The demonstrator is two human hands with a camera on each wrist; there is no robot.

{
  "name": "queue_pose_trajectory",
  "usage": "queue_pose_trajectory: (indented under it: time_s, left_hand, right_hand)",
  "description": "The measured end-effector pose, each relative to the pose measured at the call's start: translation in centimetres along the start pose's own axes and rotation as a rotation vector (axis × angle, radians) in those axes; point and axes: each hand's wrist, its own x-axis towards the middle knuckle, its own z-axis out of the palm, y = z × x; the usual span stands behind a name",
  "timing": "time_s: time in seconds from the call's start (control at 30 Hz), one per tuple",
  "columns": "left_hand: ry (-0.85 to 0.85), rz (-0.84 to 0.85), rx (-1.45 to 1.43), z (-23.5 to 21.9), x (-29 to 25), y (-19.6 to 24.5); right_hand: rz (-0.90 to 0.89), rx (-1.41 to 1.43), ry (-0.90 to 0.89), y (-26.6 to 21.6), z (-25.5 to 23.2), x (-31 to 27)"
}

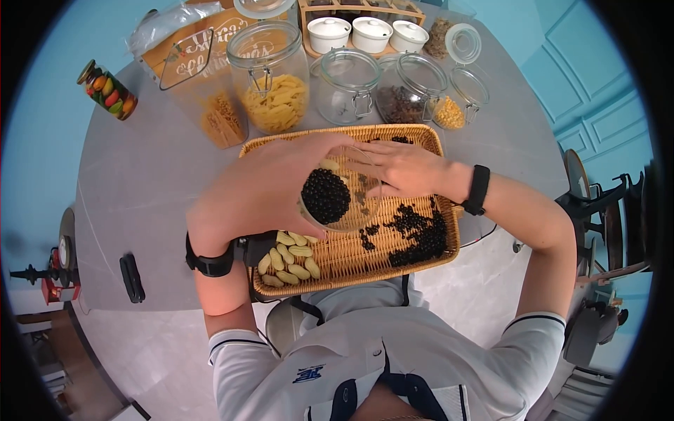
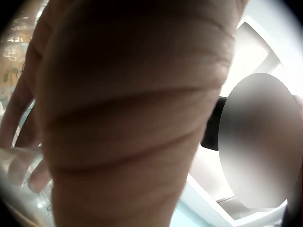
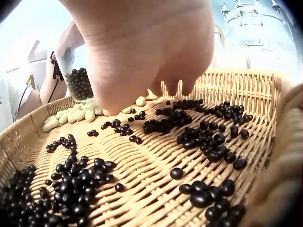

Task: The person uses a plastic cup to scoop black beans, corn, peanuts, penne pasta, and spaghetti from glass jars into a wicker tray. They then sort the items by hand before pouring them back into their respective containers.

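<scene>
My left hand (image 1: pixel 277 168) grips a clear jar (image 1: pixel 366 207) that holds many black beans (image 1: pixel 325 196). The jar leans over the wicker basket (image 1: pixel 344 256), its round mouth turned up and toward the right hand. My right hand (image 1: pixel 407 170) reaches over the far part of the basket with fingers extended, close beside the jar's mouth. In the right wrist view its fingertips point down near scattered black beans (image 3: pixel 165 120). A dense heap of beans (image 1: pixel 421 242) lies at the basket's near right. Peanuts in shells (image 1: pixel 288 259) fill its near left corner. The left wrist view is mostly skin.
Behind the basket stand a pasta jar (image 1: pixel 277 102), an open glass jar (image 1: pixel 347 91), a jar of dark pieces (image 1: pixel 407 102) and a corn jar (image 1: pixel 449 112). White lidded pots (image 1: pixel 372 34) sit farther back. A tall clear container (image 1: pixel 210 105) stands at the left.
</scene>
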Motion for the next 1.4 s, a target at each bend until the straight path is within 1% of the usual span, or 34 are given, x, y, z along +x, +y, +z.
queue_pose_trajectory:
  time_s: [0.07, 0.17, 0.23, 0.33, 0.4, 0.43, 0.6, 0.7, 0.9, 1.0, 1.1, 1.2, 1.3, 1.33, 1.4]
  left_hand:
    - [0.006, -0.022, -0.021, -0.4, -0.4, -0.1]
    - [0.022, -0.048, -0.068, -1.2, -0.8, -0.2]
    - [0.065, -0.033, -0.100, -1.4, -1.1, -0.7]
    - [0.150, 0.042, -0.092, -1.6, -1.7, -1.5]
    - [0.120, -0.021, -0.031, -2.0, -2.0, -1.2]
    - [0.105, -0.052, -0.001, -2.2, -2.2, -1.0]
    - [0.071, -0.069, -0.027, -2.4, -2.0, -1.0]
    - [0.075, -0.066, -0.021, -2.2, -2.1, -1.1]
    - [0.056, -0.065, -0.037, -2.1, -1.9, -0.9]
    - [0.048, -0.057, -0.029, -2.0, -1.8, -1.0]
    - [0.051, -0.041, -0.014, -1.9, -1.8, -1.2]
    - [0.044, -0.035, 0.008, -1.8, -1.7, -1.2]
    - [0.039, -0.037, 0.011, -1.6, -1.6, -1.2]
    - [0.041, -0.038, 0.008, -1.6, -1.6, -1.2]
    - [0.034, -0.040, 0.006, -1.5, -1.5, -1.2]
  right_hand:
    - [0.011, 0.024, -0.001, -0.1, -0.2, -0.8]
    - [0.057, -0.087, -0.092, -0.4, -1.8, -1.8]
    - [0.043, -0.096, -0.026, -1.1, -2.1, -1.7]
    - [-0.015, -0.066, 0.078, -2.8, -1.7, -1.0]
    - [-0.054, -0.017, 0.130, -3.5, -1.6, -0.1]
    - [-0.055, -0.004, 0.114, -3.4, -1.5, 0.1]
    - [-0.078, 0.055, 0.065, -3.4, -0.8, 0.7]
    - [-0.098, -0.024, 0.100, -3.8, -0.6, 0.9]
    - [-0.118, -0.125, 0.055, -3.8, -1.4, -0.8]
    - [-0.086, -0.149, -0.033, -3.1, -1.5, -1.9]
    - [-0.078, -0.115, 0.019, -3.4, -1.7, -1.5]
    - [-0.154, -0.032, 0.060, -5.4, -1.7, -0.1]
    - [-0.181, -0.070, 0.143, -6.8, -1.3, 0.5]
    - [-0.158, -0.060, 0.116, -7.0, -1.1, 0.2]
    - [-0.165, -0.157, 0.090, -6.6, -1.1, -0.8]
